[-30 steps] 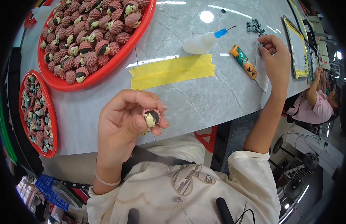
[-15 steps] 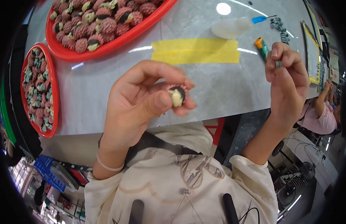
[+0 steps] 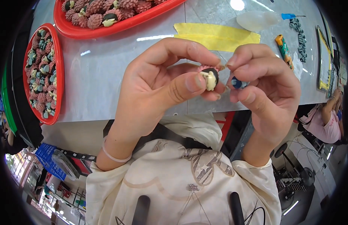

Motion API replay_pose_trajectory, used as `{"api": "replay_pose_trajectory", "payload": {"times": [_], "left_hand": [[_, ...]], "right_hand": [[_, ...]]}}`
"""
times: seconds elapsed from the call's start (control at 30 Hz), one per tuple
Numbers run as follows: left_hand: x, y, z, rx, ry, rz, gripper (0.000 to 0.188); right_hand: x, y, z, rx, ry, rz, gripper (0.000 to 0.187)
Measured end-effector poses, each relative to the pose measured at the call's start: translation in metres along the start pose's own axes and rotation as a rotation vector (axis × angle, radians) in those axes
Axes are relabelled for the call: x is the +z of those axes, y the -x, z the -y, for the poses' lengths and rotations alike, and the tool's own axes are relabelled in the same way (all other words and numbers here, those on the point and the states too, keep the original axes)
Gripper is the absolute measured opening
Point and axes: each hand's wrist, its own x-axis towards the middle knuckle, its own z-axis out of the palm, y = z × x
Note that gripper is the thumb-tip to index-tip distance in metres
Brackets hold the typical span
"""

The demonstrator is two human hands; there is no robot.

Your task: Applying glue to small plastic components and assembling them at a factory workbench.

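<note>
My left hand (image 3: 153, 84) pinches a small pink ruffled ornament (image 3: 210, 80) with a cream and dark face, between thumb and fingers. Close beside it, my right hand (image 3: 273, 84) grips a small blue-grey piece (image 3: 238, 83) in its fingertips. A narrow gap separates the two pieces, both held above the table's near edge. Past my right hand lies a row of small grey-green pieces (image 3: 301, 43). An orange-and-green tube (image 3: 284, 52) rests nearer to that hand.
Two red trays of pink ornaments stand on the left, a large one (image 3: 123, 29) and a smaller one (image 3: 60, 80). Yellow tape (image 3: 219, 36) sticks to the grey table (image 3: 93, 82). Behind it lies a translucent bottle (image 3: 256, 20) with a blue needle tip. Another person (image 3: 324, 123) sits far right.
My right hand has come left and down to my left hand, bringing its small piece near the ornament. The left hand still holds the ornament. The whole view has shifted slightly.
</note>
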Motion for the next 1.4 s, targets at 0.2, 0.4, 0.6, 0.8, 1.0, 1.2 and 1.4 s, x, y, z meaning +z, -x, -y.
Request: {"api": "replay_pose_trajectory", "payload": {"times": [0.2,0.4,0.6,0.8,1.0,1.2,1.4], "left_hand": [[0.000,-0.002,0.002,0.029,-0.007,-0.007,0.037],[0.001,-0.002,0.004,0.057,-0.001,-0.032,0.039],[0.002,-0.002,0.003,0.018,-0.002,-0.048,0.037],[-0.001,-0.004,0.004,0.125,-0.032,-0.039,0.027],[0.001,0.002,-0.008,0.025,-0.063,-0.111,0.028],[-0.003,0.006,-0.016,0.203,0.002,-0.019,0.036],[-0.073,0.040,-0.107,0.512,-1.459,-0.579,0.022]], "right_hand": [[0.003,0.002,0.004,-0.061,0.148,-0.026,0.021],[0.003,0.002,-0.004,-0.200,0.218,-0.019,0.027],[0.012,0.003,0.002,-0.422,0.519,-0.035,0.021],[0.020,-0.003,0.002,-0.461,0.605,-0.111,0.018],[0.020,-0.003,-0.002,-0.473,0.630,-0.080,0.018],[0.024,0.008,0.002,-0.490,0.754,-0.131,0.025],[-0.008,0.015,0.005,-0.466,0.774,-0.295,0.021]]}}
